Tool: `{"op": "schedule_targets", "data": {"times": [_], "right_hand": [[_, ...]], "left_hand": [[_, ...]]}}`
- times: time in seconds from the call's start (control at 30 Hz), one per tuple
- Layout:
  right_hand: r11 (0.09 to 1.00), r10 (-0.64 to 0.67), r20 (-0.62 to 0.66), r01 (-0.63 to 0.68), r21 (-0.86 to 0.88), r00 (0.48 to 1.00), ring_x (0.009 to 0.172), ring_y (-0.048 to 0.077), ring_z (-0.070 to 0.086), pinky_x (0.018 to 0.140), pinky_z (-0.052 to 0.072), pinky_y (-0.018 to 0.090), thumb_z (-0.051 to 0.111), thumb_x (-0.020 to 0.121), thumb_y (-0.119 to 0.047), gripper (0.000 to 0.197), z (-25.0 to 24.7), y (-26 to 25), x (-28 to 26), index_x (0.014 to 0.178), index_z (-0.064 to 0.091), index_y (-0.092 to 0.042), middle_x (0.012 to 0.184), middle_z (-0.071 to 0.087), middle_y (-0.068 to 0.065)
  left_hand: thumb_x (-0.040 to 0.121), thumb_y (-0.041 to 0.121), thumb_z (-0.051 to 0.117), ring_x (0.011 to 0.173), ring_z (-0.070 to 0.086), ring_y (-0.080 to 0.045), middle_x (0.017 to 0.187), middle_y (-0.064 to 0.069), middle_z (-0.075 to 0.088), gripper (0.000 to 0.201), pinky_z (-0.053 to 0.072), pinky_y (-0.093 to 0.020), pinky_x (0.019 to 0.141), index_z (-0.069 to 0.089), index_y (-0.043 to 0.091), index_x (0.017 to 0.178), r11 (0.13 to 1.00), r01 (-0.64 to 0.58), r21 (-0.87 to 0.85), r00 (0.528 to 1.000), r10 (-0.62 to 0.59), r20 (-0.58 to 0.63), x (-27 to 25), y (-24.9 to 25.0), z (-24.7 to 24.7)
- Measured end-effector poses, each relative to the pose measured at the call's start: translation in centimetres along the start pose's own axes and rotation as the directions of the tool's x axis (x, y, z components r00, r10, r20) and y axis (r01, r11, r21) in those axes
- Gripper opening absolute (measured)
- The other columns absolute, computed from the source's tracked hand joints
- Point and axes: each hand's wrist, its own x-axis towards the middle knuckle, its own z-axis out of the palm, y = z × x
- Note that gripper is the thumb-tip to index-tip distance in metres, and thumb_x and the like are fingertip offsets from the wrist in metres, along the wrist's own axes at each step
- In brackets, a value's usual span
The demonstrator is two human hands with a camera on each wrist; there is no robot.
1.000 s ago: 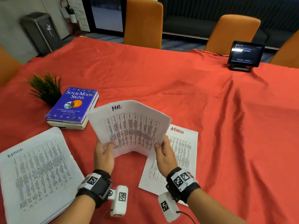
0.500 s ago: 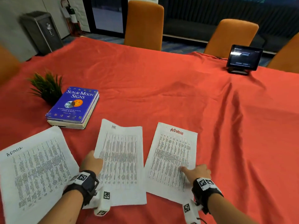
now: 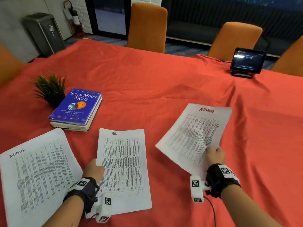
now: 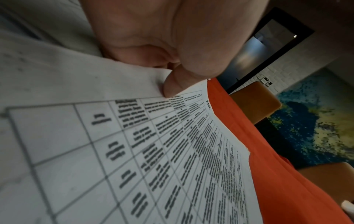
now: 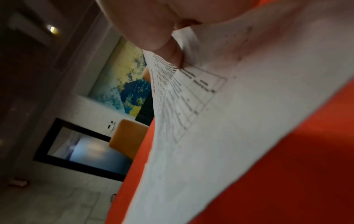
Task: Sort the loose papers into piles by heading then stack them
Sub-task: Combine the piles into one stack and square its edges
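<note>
A paper headed HR [image 3: 123,167] lies flat on the red tablecloth in front of me. My left hand [image 3: 95,171] pinches its left edge; the left wrist view shows the thumb [image 4: 172,86] on that HR sheet [image 4: 182,151]. A paper headed ADMIN in red [image 3: 195,136] is lifted off the table and tilted, pinched near its lower right corner by my right hand [image 3: 214,155]; the right wrist view shows that ADMIN sheet [image 5: 220,136] curving under the thumb. Another paper headed ADMIN in black [image 3: 37,174] lies at the near left.
A blue book [image 3: 77,108] on another book lies behind the papers at left, beside a small green plant [image 3: 49,89]. A tablet on a stand [image 3: 247,62] is at the far right. Orange chairs [image 3: 147,27] line the far edge of the red-clothed table [image 3: 164,79].
The HR paper was held up by both hands, then laid flat. My right hand moved to the red ADMIN paper and has lifted it off the table to the right.
</note>
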Motion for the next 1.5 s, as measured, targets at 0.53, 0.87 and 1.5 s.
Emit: {"op": "schedule_targets", "data": {"times": [0.53,0.87,1.5], "right_hand": [[0.987,0.053,0.621,0.053,-0.150,0.782,0.093,0.019,0.067,0.088,0.056,0.037,0.042,0.094,-0.011,0.028,9.5,2.8,-12.0,0.115,0.058,-0.019,0.102,0.069,-0.001],[0.996,-0.014,0.623,0.068,-0.063,0.782,0.114,0.022,0.055,0.100,0.046,0.039,0.059,0.088,-0.019,0.056,9.5,-1.2,-10.0,0.139,0.036,-0.012,0.134,0.051,0.004],[0.880,-0.459,0.501,0.299,0.369,0.733,0.094,-0.017,0.053,0.084,0.038,0.008,0.040,0.099,-0.003,0.039,8.3,-3.0,-15.0,0.105,0.048,-0.041,0.105,0.057,-0.019]], "left_hand": [[0.094,0.033,0.055,0.115,0.058,-0.026,0.124,-0.006,0.063,0.036,0.043,-0.037,0.102,0.056,0.012,0.124,0.982,-0.028,-0.186,0.986,0.057,0.156,-1.2,0.9,2.8],[0.096,0.003,0.045,0.113,0.059,-0.014,0.118,0.004,0.065,0.031,0.042,-0.037,0.105,0.056,0.023,0.118,0.859,-0.289,-0.422,0.934,0.350,0.073,-4.2,3.1,1.3],[0.099,0.002,0.042,0.084,0.057,0.022,0.100,0.012,0.062,0.025,0.039,0.003,0.074,0.048,0.025,0.099,0.713,-0.436,-0.549,0.900,0.329,-0.288,-7.2,5.1,1.4]]}}
